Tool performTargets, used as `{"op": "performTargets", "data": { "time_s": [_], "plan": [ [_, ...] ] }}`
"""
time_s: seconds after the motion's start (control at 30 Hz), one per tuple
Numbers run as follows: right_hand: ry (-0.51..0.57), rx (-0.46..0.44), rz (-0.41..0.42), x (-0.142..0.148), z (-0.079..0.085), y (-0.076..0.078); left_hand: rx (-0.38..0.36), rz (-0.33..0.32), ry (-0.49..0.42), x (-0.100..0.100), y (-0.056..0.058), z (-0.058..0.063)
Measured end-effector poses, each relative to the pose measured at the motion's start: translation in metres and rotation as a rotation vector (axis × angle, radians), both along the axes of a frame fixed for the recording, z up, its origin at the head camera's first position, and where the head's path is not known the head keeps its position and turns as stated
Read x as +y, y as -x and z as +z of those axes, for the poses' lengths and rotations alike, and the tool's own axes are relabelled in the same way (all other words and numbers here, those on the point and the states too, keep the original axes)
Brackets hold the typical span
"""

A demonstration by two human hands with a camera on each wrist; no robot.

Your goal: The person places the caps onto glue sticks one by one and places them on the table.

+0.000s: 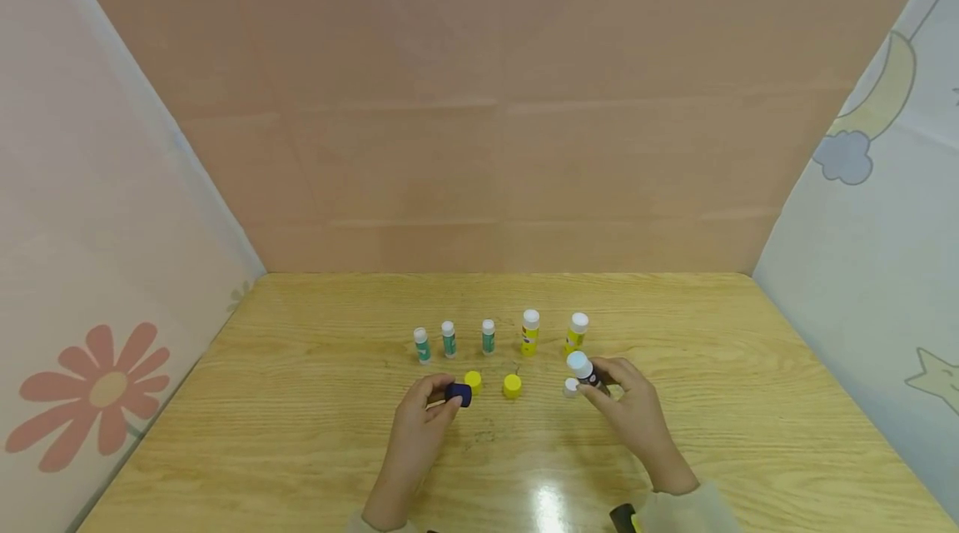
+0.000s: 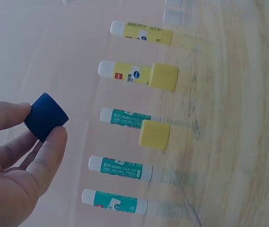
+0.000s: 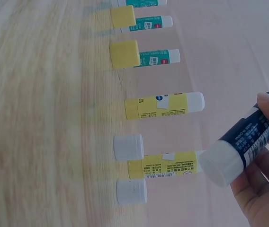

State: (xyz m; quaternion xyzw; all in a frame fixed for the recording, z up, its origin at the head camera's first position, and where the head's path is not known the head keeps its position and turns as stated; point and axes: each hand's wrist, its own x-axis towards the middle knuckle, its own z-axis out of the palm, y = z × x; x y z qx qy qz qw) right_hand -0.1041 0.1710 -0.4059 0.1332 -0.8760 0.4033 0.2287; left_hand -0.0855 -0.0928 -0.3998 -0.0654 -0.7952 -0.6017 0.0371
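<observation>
My left hand point(image 1: 419, 420) pinches a dark blue cap point(image 2: 46, 116) between thumb and fingertips, held above the table. My right hand point(image 1: 629, 404) grips a dark blue glue stick point(image 3: 253, 132) with white ends, tilted in the air. Two yellow caps point(image 1: 513, 386) stand on the table beyond the left hand and to its right. Two white caps point(image 3: 129, 147) stand near the right hand; in the head view one white cap point(image 1: 572, 387) shows by its thumb. Behind them stand two yellow glue sticks point(image 1: 529, 335) with white tops.
Three small green glue sticks point(image 1: 489, 338) with white tops stand upright at the left of the row. The wooden table point(image 1: 262, 400) meets a plain backdrop behind and patterned cloth at both sides. A black object point(image 1: 623, 518) shows by the right sleeve.
</observation>
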Motion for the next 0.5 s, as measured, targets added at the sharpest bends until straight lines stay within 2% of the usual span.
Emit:
{"op": "performTargets", "data": {
  "time_s": [0.27, 0.5],
  "plan": [
    [0.008, 0.023, 0.017, -0.0018, -0.0015, 0.0006, -0.016, 0.008, 0.007, 0.0008, 0.0015, -0.0013],
    [0.025, 0.003, 0.024, -0.0041, 0.0021, -0.0014, -0.025, 0.008, 0.014, 0.0021, 0.0016, -0.0006]
  ]
}}
